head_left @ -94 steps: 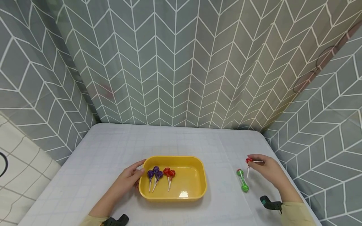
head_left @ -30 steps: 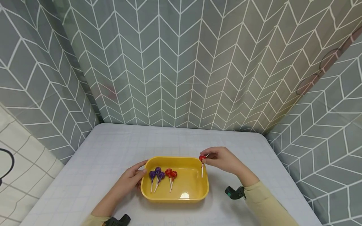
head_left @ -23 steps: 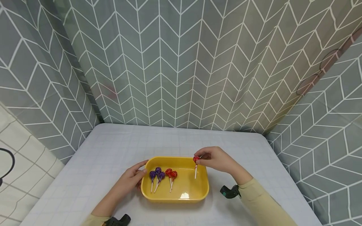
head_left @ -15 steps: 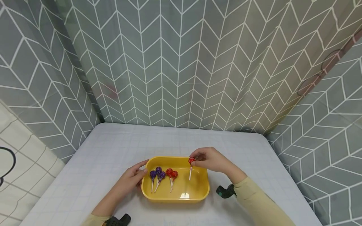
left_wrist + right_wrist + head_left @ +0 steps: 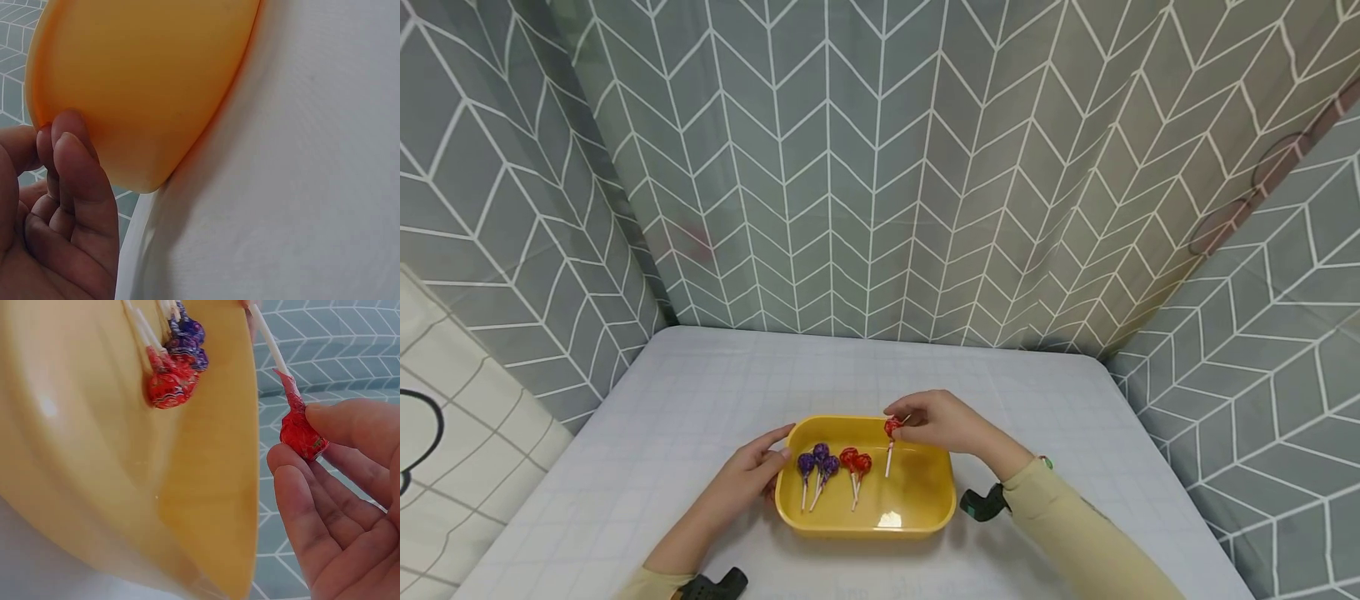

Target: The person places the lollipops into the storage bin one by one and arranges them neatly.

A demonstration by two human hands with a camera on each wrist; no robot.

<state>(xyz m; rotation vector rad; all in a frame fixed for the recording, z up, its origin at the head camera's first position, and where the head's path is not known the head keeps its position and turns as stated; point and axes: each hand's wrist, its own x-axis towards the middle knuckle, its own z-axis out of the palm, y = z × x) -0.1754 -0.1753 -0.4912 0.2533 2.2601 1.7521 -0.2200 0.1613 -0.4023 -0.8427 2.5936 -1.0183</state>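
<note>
In the head view, my right hand [image 5: 943,423] pinches a red lollipop [image 5: 891,427] by its wrapped head over the yellow tray [image 5: 917,533], white stick hanging down. The right wrist view shows thumb and fingertips on the red wrapper, the stick rising past the tray's rim. My left hand [image 5: 748,471] grips the tray's left rim; its fingers [image 5: 78,162] press the wall in the left wrist view. Inside the tray lie purple lollipops [image 5: 821,451] at the left and two red lollipops [image 5: 862,463] beside them, sticks toward me.
A small green-and-red wrapped piece [image 5: 1047,461] peeks out behind the right sleeve [image 5: 1075,517]. The table has a white cloth [image 5: 715,375], with a patterned curtain [image 5: 880,208] behind it. Black wrist cameras [image 5: 985,502] sit at both wrists.
My right hand picked the red lollipop up from the table's right side and carried it left, over the tray, toward the red pair. My left hand stays at the tray's rim.
</note>
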